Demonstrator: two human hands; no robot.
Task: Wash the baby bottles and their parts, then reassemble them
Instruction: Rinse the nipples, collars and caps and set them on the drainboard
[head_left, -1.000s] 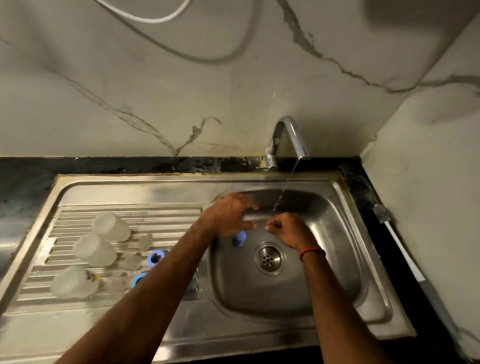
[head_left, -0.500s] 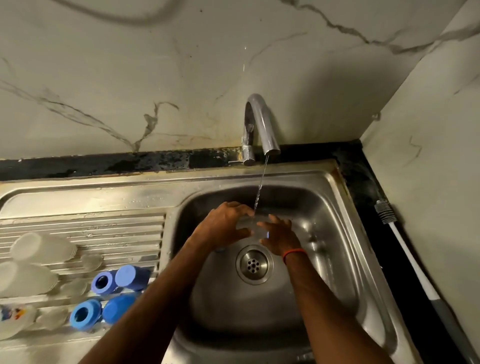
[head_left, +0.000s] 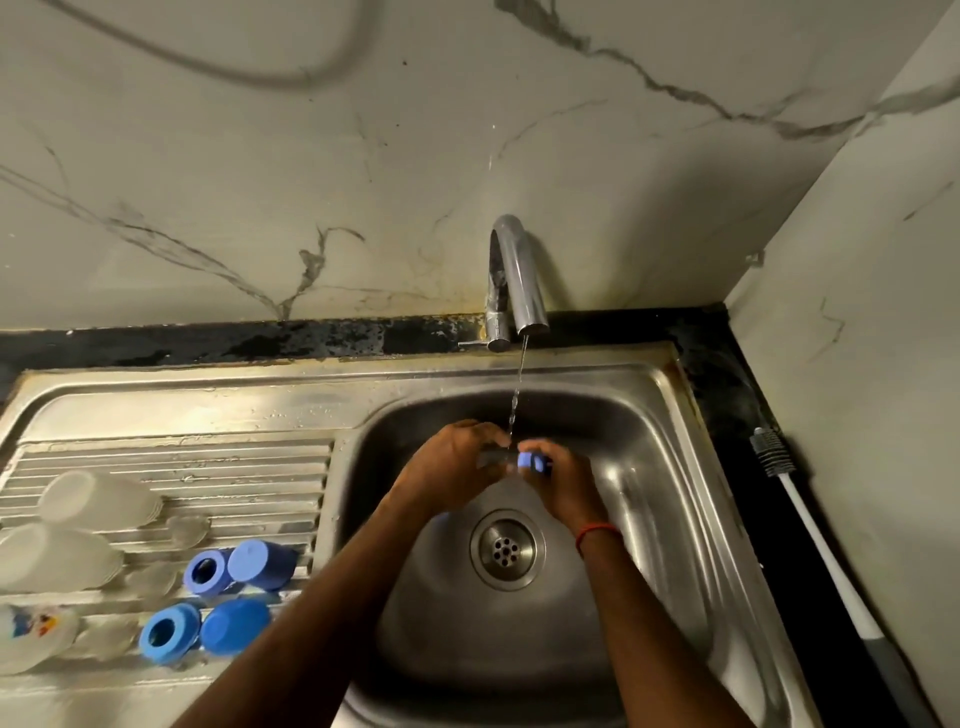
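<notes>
Steel sink (head_left: 649, 374), ribbed drainboard (head_left: 234, 467) left, round drain (head_left: 507, 551) in basin. Chrome tap (head_left: 519, 270) running thin stream (head_left: 519, 379). Marble wall (head_left: 260, 156), black counter (head_left: 208, 343) behind.

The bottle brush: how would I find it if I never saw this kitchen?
Start at the metal sink and go to its right edge, where a black counter strip meets the wall. The brush lies along that strip: a long white stick with dark bristles at the far end, the only long thin thing there.

No text, number or brand can be read anywhere. The clear bottle (head_left: 31, 636) at the lower left edge carries a small blue, red and yellow print, too blurred to make out.
</notes>
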